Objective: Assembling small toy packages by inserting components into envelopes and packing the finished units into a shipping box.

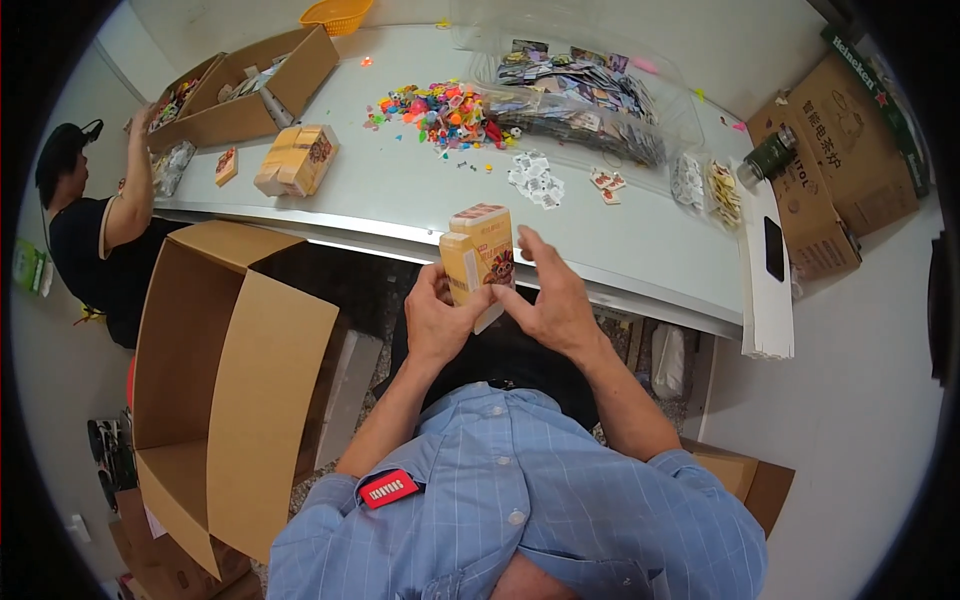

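Note:
In front of my body, just off the table's front edge, a couple of small yellow printed cartons (487, 250) stand upright side by side. My left hand (437, 318) grips them from the left, fingers wrapped round the side and thumb toward the lower front. On the other side, my right hand (556, 308) has its thumb against the lower part of the cartons. Its fingers are spread and stand off from the right face. A block of similar yellow cartons (298, 162) lies on the table to the left, with a single carton (227, 166) beside it.
The white table (400, 180) bears colourful small toys (440, 112), a clear bin (580, 120) of packets, white cards (536, 180) and a phone (774, 248). A large open cardboard box (262, 370) stands at my left. Beyond it, another person (95, 210) reaches toward a carton tray (230, 118).

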The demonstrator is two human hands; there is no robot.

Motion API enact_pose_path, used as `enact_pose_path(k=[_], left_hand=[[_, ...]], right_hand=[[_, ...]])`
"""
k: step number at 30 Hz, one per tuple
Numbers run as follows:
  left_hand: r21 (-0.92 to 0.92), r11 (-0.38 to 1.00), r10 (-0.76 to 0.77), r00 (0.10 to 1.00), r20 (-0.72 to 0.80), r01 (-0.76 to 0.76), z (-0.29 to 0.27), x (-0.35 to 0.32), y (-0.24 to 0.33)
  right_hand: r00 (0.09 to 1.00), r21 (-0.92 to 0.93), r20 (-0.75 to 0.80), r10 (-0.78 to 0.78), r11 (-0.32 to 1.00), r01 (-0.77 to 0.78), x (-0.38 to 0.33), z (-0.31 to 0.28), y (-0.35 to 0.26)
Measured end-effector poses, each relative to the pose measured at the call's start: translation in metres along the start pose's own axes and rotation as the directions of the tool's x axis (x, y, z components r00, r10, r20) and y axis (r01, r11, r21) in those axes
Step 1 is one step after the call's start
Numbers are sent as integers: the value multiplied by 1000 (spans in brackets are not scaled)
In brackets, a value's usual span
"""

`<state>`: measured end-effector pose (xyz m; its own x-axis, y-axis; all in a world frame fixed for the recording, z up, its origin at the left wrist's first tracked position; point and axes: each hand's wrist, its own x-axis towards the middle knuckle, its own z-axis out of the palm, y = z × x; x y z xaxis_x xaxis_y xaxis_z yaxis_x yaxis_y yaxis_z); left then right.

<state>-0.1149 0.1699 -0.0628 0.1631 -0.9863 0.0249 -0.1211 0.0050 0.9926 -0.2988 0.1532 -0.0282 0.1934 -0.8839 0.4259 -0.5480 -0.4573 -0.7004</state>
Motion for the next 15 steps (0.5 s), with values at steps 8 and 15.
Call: enact_pose_path(k=[8, 15], left_hand=[[219, 971, 102, 994, -30, -93, 8, -21, 1], [-317, 945, -122, 984, -133, 74, -7, 6, -26]], right_hand=[[992, -138, -48, 118, 983, -124, -16, 28, 21], [997, 715, 60, 50, 695, -78, -34, 25, 22]])
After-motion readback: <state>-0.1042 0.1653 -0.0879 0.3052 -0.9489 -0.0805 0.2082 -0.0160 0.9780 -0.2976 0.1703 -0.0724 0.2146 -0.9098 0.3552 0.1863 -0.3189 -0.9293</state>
